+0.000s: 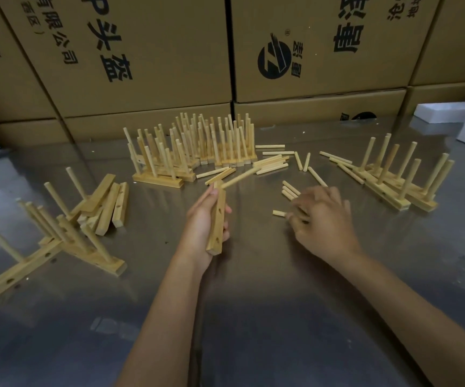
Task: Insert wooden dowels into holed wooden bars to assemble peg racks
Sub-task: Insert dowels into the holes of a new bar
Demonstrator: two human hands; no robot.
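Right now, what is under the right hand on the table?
Loose dowels lie by and partly under the right hand; one dowel end sticks out past the fingers. How many it covers, and whether it grips any, is hidden.

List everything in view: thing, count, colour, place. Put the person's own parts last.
Holed pale wooden bar: one, upright in the left hand, one dowel in its far end.
Loose round wooden dowels: many, pale, scattered at table centre.
Finished wooden peg racks: many, pale, packed at the back centre.
Right peg racks: a few, pale, right side.
Left peg racks: a few, pale, left side, partly filled.
Bare holed bars: several, pale, piled at left.
Steel table: one, grey.
Cardboard boxes: several, brown, stacked behind.
Left hand: grips the bar.
Right hand: fingers on dowels.
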